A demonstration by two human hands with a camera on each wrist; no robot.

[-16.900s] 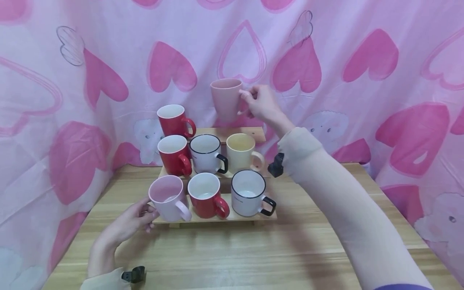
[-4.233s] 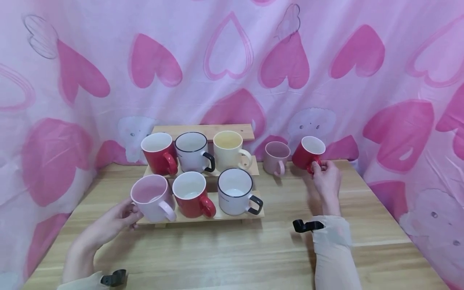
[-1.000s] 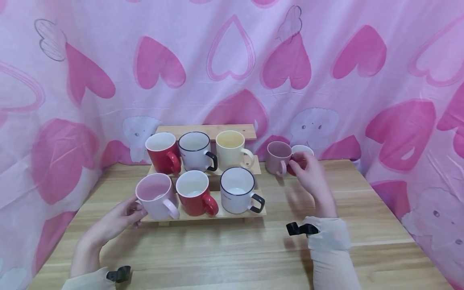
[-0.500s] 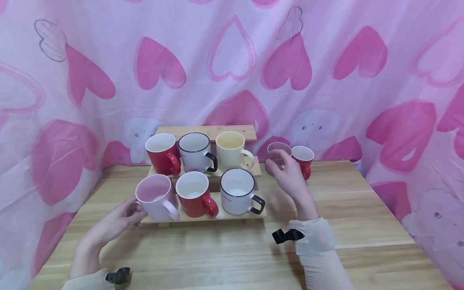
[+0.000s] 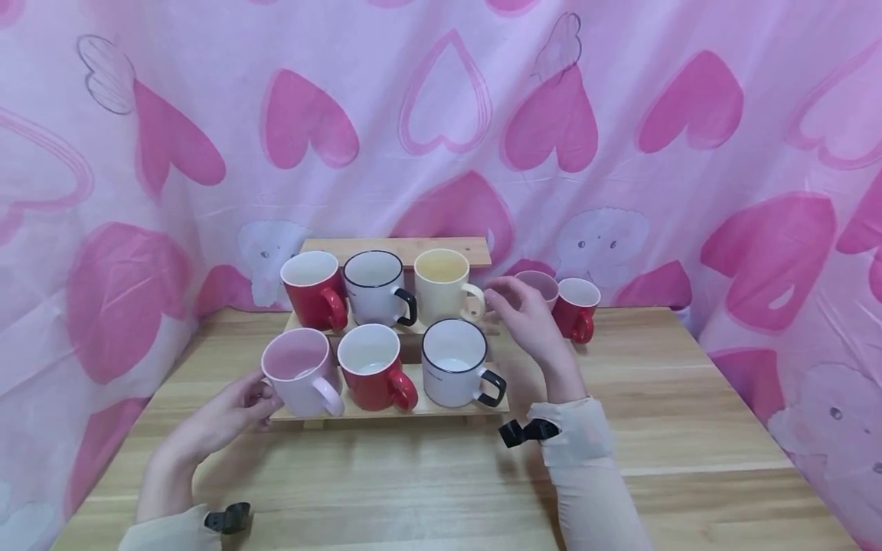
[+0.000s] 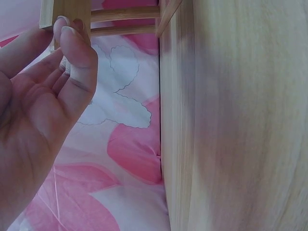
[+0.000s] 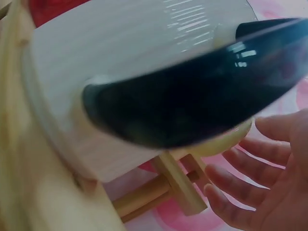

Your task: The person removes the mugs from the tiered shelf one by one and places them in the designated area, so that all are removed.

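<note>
My left hand (image 5: pixel 219 419) holds the left end of the lowest board of a three-tier wooden rack (image 5: pixel 396 251); in the left wrist view, fingers and thumb pinch the board end (image 6: pixel 72 12). My right hand (image 5: pixel 534 325) is beside the handle of the pale yellow mug (image 5: pixel 441 295), fingers loosely extended and gripping nothing; contact is unclear. Left of that mug on the middle board are a black-rimmed white mug (image 5: pixel 372 295) and a red mug (image 5: pixel 310 298). The lowest board bears a light pink mug (image 5: pixel 301 383), a red mug (image 5: pixel 368 375) and a black-handled white mug (image 5: pixel 451 375).
On the table (image 5: pixel 386 482), right of the rack, a dusty pink mug (image 5: pixel 540 285) stands partly behind my right hand. A small red mug (image 5: pixel 575 310) is beside it. A heart-printed pink curtain (image 5: pixel 441 115) hangs behind and along both sides.
The dusty pink and red mugs from the top board now stand on the table at right. My right hand has released the red mug and moved left to the yellow mug. The left hand stays.
</note>
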